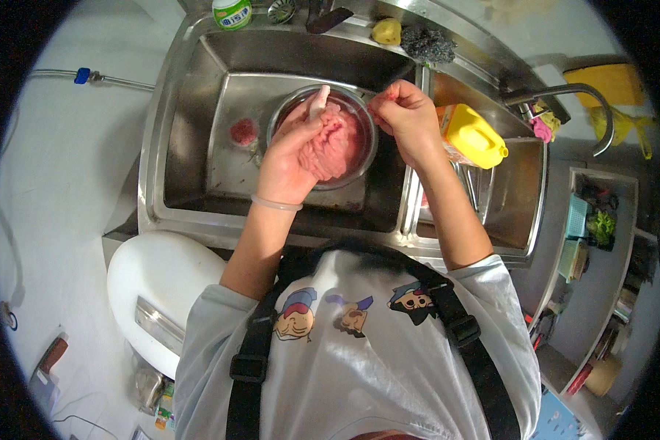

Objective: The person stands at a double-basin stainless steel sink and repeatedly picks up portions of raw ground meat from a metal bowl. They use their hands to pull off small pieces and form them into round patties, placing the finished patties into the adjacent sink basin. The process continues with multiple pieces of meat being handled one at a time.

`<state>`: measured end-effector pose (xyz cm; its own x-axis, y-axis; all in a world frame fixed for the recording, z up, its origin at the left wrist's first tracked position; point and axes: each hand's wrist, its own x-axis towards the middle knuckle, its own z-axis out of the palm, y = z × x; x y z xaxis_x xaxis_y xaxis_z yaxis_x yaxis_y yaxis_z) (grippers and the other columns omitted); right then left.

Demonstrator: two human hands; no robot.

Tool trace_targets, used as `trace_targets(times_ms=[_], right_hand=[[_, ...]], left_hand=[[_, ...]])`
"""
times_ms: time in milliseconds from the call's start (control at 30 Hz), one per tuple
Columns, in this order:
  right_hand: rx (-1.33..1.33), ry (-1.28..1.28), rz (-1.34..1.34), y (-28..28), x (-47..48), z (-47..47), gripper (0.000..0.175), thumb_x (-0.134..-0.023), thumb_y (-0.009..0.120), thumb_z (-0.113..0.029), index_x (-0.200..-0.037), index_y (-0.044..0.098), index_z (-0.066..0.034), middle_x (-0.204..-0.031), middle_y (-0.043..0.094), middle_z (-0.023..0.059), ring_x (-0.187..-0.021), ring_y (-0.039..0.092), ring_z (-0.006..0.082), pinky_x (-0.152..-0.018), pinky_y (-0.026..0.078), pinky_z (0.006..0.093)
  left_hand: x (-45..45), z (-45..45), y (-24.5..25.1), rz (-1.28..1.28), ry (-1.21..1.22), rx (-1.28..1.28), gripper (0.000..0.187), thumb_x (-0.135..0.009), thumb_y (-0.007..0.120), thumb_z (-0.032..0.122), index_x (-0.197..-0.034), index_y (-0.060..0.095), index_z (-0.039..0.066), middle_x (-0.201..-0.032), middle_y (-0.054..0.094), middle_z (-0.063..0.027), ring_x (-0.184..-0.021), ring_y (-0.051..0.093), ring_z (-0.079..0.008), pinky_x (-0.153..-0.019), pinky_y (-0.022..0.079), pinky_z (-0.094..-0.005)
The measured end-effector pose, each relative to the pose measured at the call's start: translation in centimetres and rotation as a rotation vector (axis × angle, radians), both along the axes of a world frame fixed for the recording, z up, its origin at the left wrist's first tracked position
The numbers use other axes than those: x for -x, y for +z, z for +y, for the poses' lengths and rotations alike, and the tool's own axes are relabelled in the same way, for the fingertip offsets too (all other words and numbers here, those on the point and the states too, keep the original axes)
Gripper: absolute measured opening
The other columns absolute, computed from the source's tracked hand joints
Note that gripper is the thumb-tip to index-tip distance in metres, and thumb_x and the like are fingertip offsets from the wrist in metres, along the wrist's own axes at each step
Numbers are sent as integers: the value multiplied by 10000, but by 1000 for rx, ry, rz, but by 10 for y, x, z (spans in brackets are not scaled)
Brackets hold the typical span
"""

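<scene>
A piece of raw pink meat (330, 144) rests in my left hand (291, 159), over a round stainless steel bowl (370, 160) in the sink's larger basin. My left thumb lies across the meat, and a pale bracelet circles that wrist. Just right of the bowl's rim, my right hand (410, 118) has its thumb and fingertips pinched together on a small reddish scrap (389, 97). A reddish lump (243, 132) lies on the basin floor to the left of the bowl.
A yellow jug (474, 136) lies over the smaller right basin. Along the back ledge are a green-labelled tub (231, 13), a sink strainer (281, 10), a yellow sponge (386, 31) and a steel wool scourer (428, 45). A curved faucet (605, 102) stands at right; a white oval board (162, 269) is at left.
</scene>
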<state>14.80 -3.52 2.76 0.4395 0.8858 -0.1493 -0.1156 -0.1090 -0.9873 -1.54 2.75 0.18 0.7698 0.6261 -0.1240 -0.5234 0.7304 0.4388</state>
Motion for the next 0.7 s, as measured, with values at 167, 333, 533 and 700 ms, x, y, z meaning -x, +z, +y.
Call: trace_targets(times_ms=[167,333,533,700], right_hand=[[100,235,-125,14,19,-9,124,-789,624,-149,-832,558,-53,-745,552,-37,-653,473,29,-551,379,175],[164,328,-435,15,19,-13,83,-767,631,-72,-774,567,-20,-713,560,-27,-659,482,39,-586,402,186],[140,349,16,6,14,-16,37,-752,606,-37,-777,598,-10,-671,560,-22,-604,493,38,-542,396,183],[94,327,105,5,6,-18,45,-765,584,-33,-791,608,-7,-672,569,-17,-577,499,44,-536,403,186]], left_hand=[[-4,-8,9,155,124,-159,424,-819,477,-2,-1234,391,-24,-1096,532,-101,-1000,527,-173,-875,416,-297],[-6,-14,17,284,193,-210,416,-819,479,-48,-1226,403,-13,-1083,536,-89,-971,537,-152,-850,432,-281],[-5,-15,18,331,167,-284,409,-823,486,-36,-1224,411,-12,-1104,531,-95,-990,528,-143,-861,424,-275],[-4,-13,12,258,65,-167,396,-855,451,28,-1243,387,-25,-1168,502,-116,-1037,512,-170,-909,399,-305]])
